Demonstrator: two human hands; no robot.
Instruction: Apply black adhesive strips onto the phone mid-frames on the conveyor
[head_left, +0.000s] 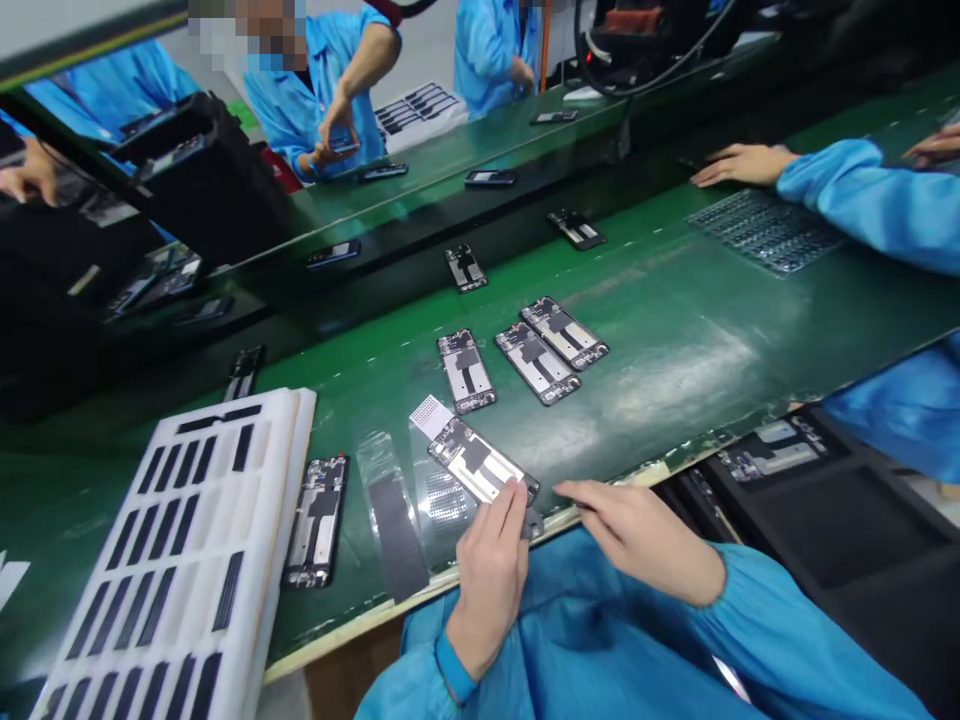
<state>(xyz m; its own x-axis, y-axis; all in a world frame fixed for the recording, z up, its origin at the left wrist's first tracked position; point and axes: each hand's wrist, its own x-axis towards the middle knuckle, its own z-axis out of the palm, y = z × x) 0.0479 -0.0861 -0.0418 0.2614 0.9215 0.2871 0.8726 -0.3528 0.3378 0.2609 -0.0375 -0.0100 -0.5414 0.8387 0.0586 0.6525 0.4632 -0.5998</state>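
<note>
One open-backed phone lies aslant near the front edge of our green table, a perforated white sheet at its far end. Our left hand rests its fingers, held together, on the near end; whether they grip, we cannot tell. Our right hand is just beside it, index finger extended, its grip unclear.

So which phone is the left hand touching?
The phone with the dotted white card at its far end and the left hand on its near end; no other shows that card.
</note>
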